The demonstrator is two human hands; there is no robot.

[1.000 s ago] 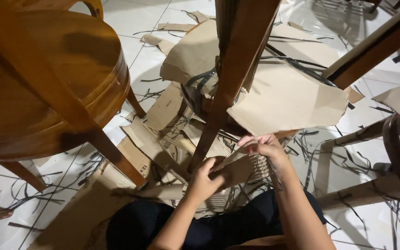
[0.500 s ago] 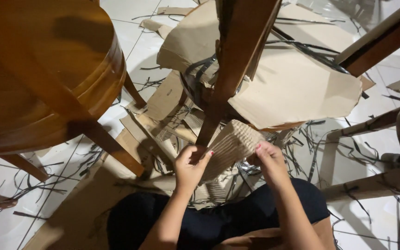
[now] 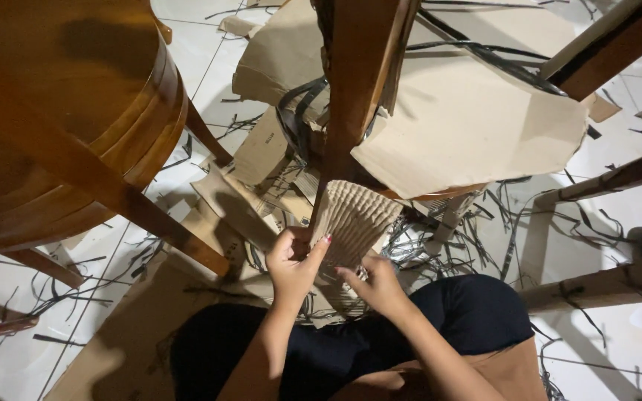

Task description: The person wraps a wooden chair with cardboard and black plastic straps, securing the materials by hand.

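Both hands grip a ribbed piece of corrugated cardboard [image 3: 354,223] wrapped around the lower end of a wooden chair leg [image 3: 358,89]. The left hand [image 3: 291,263] is closed on the wrap's lower left edge, thumb and fingers pinching it. The right hand [image 3: 377,286] holds the wrap's bottom edge from below, fingers curled on it; how firmly is hard to tell. The wrap sits just above the person's lap, in the middle of the view, ridges running lengthwise up the leg. Behind it lie flat cardboard sheets [image 3: 462,126] spread over a white tiled floor [image 3: 618,223], with thin dark strips [image 3: 484,223] scattered about. To the left, a round wooden chair seat [image 3: 53,111] looms close. More wooden legs [image 3: 611,182] cross the right side. The person sits on the floor in dark trousers [image 3: 469,319].
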